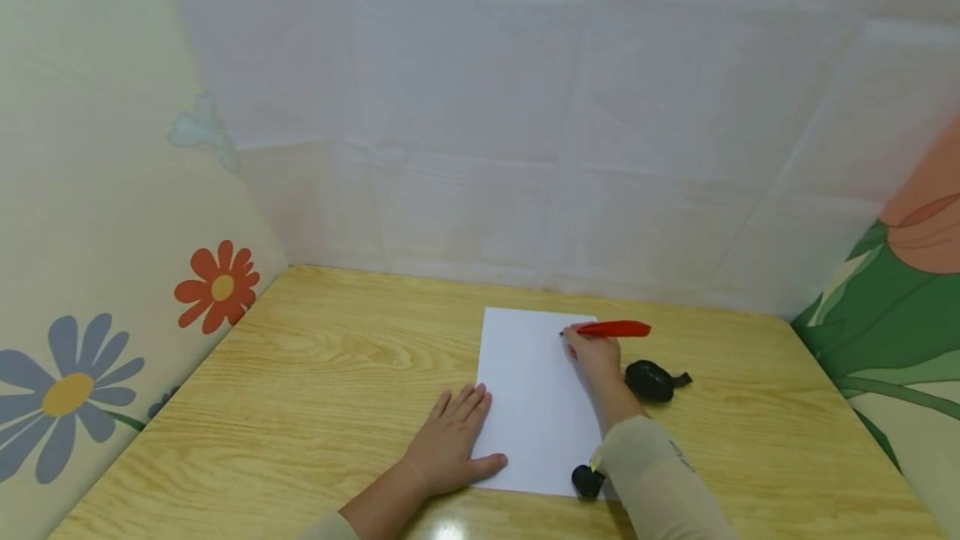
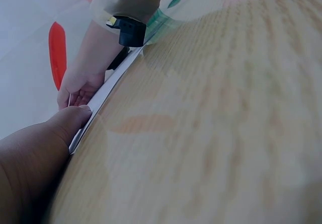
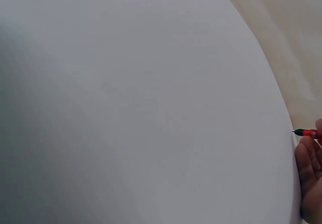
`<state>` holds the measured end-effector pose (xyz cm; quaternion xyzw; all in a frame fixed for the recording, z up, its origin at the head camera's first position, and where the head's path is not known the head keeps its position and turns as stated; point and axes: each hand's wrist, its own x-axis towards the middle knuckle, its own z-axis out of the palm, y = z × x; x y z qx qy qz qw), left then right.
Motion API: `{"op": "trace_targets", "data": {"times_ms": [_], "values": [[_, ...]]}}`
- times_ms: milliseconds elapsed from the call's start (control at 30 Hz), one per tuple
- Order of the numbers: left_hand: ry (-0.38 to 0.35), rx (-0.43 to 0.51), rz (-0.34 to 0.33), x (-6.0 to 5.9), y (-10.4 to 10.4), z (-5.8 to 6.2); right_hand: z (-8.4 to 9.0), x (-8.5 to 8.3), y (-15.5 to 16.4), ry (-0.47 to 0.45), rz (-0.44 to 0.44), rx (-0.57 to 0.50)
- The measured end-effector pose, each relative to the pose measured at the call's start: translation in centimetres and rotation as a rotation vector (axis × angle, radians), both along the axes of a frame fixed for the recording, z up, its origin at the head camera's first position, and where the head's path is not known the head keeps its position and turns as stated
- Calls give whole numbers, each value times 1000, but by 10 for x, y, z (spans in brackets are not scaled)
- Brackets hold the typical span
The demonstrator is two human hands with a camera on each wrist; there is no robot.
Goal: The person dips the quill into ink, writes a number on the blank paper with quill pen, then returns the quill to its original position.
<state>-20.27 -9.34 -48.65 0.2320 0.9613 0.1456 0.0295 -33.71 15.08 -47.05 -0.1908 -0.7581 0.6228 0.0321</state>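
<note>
A white sheet of paper (image 1: pixel 528 407) lies on the table in the head view. My right hand (image 1: pixel 597 361) pinches a red feather-shaped pen (image 1: pixel 618 329) near its dark tip, over the upper right part of the sheet. In the right wrist view, the pen's dark tip (image 3: pixel 299 132) pokes out from the fingers (image 3: pixel 304 156). With straight, spread fingers, my left hand (image 1: pixel 450 447) rests on the sheet's lower left edge. Its thumb (image 2: pixel 73 121) shows against the paper edge in the left wrist view. No marks are visible on the sheet.
A glossy black oval object with a short stem (image 1: pixel 649 381) lies on the wooden table (image 1: pixel 360 348), right of my right forearm. A small black device (image 1: pixel 587 482) sits at my right wrist. Flowered panels (image 1: pixel 75 232) flank the table, with a pale cloth (image 1: pixel 480 107) behind.
</note>
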Motion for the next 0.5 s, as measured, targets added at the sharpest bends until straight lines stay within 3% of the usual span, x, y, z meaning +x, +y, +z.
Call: {"op": "trace_targets", "data": {"times_ms": [500], "values": [[-1, -3, 2, 4, 1, 4, 2, 1, -3, -18, 3, 6]]}}
